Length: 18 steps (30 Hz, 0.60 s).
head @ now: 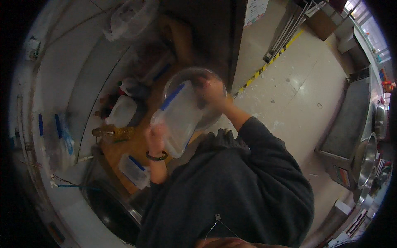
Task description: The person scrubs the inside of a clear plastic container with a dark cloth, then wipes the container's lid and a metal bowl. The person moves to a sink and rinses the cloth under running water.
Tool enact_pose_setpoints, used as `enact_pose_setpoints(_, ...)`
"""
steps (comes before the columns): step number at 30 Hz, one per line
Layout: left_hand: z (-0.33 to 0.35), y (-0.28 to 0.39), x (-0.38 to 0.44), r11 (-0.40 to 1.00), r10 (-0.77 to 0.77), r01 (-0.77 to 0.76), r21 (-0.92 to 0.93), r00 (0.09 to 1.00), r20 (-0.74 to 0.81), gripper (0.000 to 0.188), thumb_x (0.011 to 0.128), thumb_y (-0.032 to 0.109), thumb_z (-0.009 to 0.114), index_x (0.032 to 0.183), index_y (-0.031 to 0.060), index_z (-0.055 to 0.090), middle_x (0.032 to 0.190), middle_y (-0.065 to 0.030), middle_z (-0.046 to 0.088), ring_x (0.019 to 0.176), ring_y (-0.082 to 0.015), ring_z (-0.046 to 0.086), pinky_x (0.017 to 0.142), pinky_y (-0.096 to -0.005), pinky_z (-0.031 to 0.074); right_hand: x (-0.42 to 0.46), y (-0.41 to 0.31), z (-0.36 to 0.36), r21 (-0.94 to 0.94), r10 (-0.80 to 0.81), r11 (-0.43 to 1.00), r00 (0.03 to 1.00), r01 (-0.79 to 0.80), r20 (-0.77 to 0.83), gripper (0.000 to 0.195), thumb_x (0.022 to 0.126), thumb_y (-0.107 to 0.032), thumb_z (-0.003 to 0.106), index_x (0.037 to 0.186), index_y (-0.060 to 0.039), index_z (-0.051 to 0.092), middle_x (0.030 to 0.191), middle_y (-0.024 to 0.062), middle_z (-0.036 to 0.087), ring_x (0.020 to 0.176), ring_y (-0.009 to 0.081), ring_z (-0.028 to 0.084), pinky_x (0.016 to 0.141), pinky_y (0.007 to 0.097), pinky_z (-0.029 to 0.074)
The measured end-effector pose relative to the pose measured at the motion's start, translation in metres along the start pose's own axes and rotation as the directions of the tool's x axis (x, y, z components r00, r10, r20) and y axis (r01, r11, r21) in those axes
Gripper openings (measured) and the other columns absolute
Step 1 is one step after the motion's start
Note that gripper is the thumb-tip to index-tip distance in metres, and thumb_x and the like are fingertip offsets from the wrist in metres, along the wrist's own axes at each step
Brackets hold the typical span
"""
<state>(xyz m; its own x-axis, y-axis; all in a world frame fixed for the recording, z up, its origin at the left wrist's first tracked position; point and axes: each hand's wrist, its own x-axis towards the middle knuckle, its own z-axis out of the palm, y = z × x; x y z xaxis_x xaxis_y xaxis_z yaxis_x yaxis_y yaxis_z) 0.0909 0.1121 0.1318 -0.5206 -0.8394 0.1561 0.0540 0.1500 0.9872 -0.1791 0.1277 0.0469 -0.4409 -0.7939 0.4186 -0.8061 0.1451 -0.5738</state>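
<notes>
A clear plastic food container (183, 121) with blue clip edges is tilted over the rim of a round bowl (212, 119). My left hand (156, 135), with a dark bracelet at the wrist, grips the container's left end. Over the bowl is my right hand (212, 90), blurred, its fingers reaching down inside beside the container. Something dark shows under those fingers, but blur hides what it is and whether they hold it. The bowl rests on a wooden-coloured board or counter (114, 155).
A second blue-clipped container (135, 170) lies near my left forearm. Beyond are an oil bottle (113, 133), a white jug (122, 110) and another clipped container (158, 73). A dark sink basin (108, 210) lies at lower left. Yellow-black tape (257, 74) crosses the floor at right.
</notes>
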Motion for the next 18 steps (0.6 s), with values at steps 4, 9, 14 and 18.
enact_pose_setpoints(4, 0.004, 0.009, 0.004, 0.981, -0.126, 0.154, 0.116, 0.967, -0.222, 0.023, 0.087, 0.024, 0.056, 0.088, 0.0021, 0.060, 0.074, -0.0011, 0.060, 0.067, -0.0098, 0.054, 0.062, -0.0260, 0.044, -0.001, -0.001, -0.007, 0.073, 0.115, 0.991, 0.992, -0.111, -0.054, 0.041, 0.061, -0.022, 0.069, 0.101, -0.0174, 0.065, 0.102, 0.0082, 0.055, 0.094, 0.0274, 0.055, 0.075, 0.0392, 0.050)
enact_pose_setpoints(9, 0.010, 0.010, 0.014, 0.871, -0.022, 0.108, 0.479, 0.983, -0.181, 0.028, 0.088, 0.027, 0.056, 0.094, 0.0003, 0.059, 0.078, -0.0077, 0.062, 0.072, -0.0156, 0.056, 0.066, -0.0298, 0.044, 0.004, -0.012, -0.042, 0.153, 0.094, 0.985, 0.993, -0.082, -0.069, 0.040, 0.060, -0.021, 0.069, 0.100, -0.0169, 0.065, 0.100, 0.0080, 0.054, 0.094, 0.0282, 0.055, 0.073, 0.0397, 0.049)
enact_pose_setpoints(14, 0.017, 0.007, 0.018, 0.836, 0.196, -0.076, 0.544, 0.966, -0.168, 0.033, 0.089, 0.029, 0.053, 0.099, -0.0017, 0.058, 0.086, -0.0106, 0.064, 0.080, -0.0197, 0.060, 0.071, -0.0304, 0.045, 0.004, -0.029, -0.051, 0.207, -0.110, 0.972, 0.993, 0.115, -0.035, 0.040, 0.060, -0.020, 0.069, 0.099, -0.0167, 0.065, 0.098, 0.0082, 0.055, 0.093, 0.0276, 0.055, 0.073, 0.0390, 0.049)
enact_pose_setpoints(18, 0.024, 0.009, 0.021, 0.866, 0.157, -0.013, 0.501, 0.956, -0.247, 0.033, 0.090, 0.027, 0.051, 0.102, -0.0030, 0.057, 0.089, -0.0115, 0.065, 0.084, -0.0221, 0.061, 0.071, -0.0309, 0.045, 0.006, -0.030, -0.048, 0.205, -0.119, 0.971, 0.993, 0.120, -0.017, 0.040, 0.060, -0.020, 0.070, 0.100, -0.0163, 0.065, 0.098, 0.0087, 0.055, 0.094, 0.0273, 0.054, 0.073, 0.0384, 0.049)
